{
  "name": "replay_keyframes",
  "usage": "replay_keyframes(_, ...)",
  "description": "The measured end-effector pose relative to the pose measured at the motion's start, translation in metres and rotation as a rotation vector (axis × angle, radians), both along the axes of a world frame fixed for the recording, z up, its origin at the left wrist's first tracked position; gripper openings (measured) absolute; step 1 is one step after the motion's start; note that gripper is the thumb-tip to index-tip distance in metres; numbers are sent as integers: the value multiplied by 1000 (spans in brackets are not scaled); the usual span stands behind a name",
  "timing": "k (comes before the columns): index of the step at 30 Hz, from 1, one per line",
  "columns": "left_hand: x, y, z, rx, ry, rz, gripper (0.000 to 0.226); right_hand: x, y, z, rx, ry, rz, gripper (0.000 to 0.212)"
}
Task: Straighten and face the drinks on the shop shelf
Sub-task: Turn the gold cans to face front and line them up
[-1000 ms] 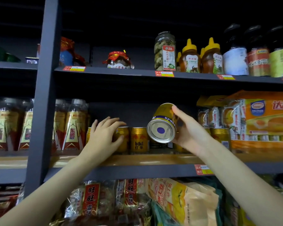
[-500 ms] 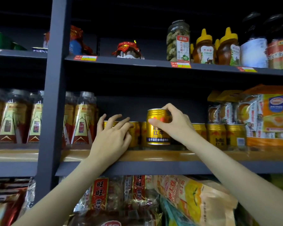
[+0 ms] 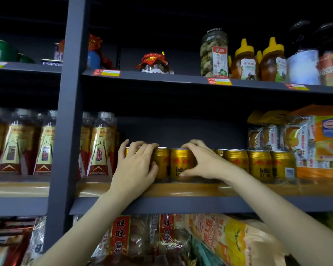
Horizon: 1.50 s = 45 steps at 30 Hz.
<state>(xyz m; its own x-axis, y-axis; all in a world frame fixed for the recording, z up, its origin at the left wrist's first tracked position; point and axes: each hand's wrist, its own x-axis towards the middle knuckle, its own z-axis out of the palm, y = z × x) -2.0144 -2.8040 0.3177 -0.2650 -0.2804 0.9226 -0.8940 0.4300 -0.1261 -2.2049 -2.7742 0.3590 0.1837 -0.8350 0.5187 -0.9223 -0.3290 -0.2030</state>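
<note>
A row of gold drink cans stands upright on the middle shelf [image 3: 181, 191]. My right hand [image 3: 204, 162] grips one gold can [image 3: 178, 164] from its right side, fingers over the rim and thumb low on its front; the can's label faces me. My left hand [image 3: 136, 167] covers the leftmost cans, its fingers curled over the rim of a gold can [image 3: 162, 162] beside the held one. More gold cans [image 3: 260, 164] stand to the right, labels forward. Tall bottled drinks [image 3: 100, 146] stand left of the cans.
A dark upright post [image 3: 65, 131] splits the shelving. Orange snack boxes [image 3: 319, 139] sit right of the cans. Jars and honey bottles [image 3: 244, 60] line the shelf above. Bagged snacks [image 3: 229, 240] fill the shelf below.
My right hand brought the tilted can down, stood it upright in the row and turned its label forward. My left hand slid right along the cans' tops.
</note>
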Motion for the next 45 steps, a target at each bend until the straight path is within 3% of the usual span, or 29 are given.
replay_keyframes(3, -2, 0, 4, 41, 35, -4, 39, -1, 1, 1, 31, 8, 21, 78)
replay_keyframes(8, -7, 4, 27, 212, 255, -54, 20, 3, -3, 4, 32, 24, -2, 79)
replay_keyframes(15, -6, 13, 40, 385, 293, -76, 14, 8, -8, 4, 13, 36, -14, 80)
replay_keyframes(18, -7, 15, 38, 357, 275, -51, 16, 3, -6, 6, 16, 55, 21, 79)
replay_keyframes(21, -20, 15, 28, 120, 173, 8, 25, -15, -2, 18, -1, 37, 60, 72)
replay_keyframes(23, -39, 17, 25, 44, 146, -75, 29, -34, -1, 30, -29, 10, 46, 68)
replay_keyframes(25, -58, 16, 23, 73, 105, -127, 35, -53, -5, 40, -28, 43, 8, 64)
replay_keyframes(28, -72, 10, 19, 135, 7, -29, 43, -70, -21, 53, 43, 190, -19, 65)
replay_keyframes(34, -71, 3, 15, 146, -14, 52, 44, -67, -85, 79, 343, 476, -128, 88)
replay_keyframes(39, -71, -4, 12, 127, 13, 59, 49, -74, -136, 89, 480, 550, -212, 98)
replay_keyframes(43, -73, -4, 11, 125, -6, 82, 55, -71, -155, 84, 498, 584, -177, 92)
replay_keyframes(45, -73, -3, 12, 124, -2, 72, 54, -67, -156, 83, 469, 589, -141, 73)
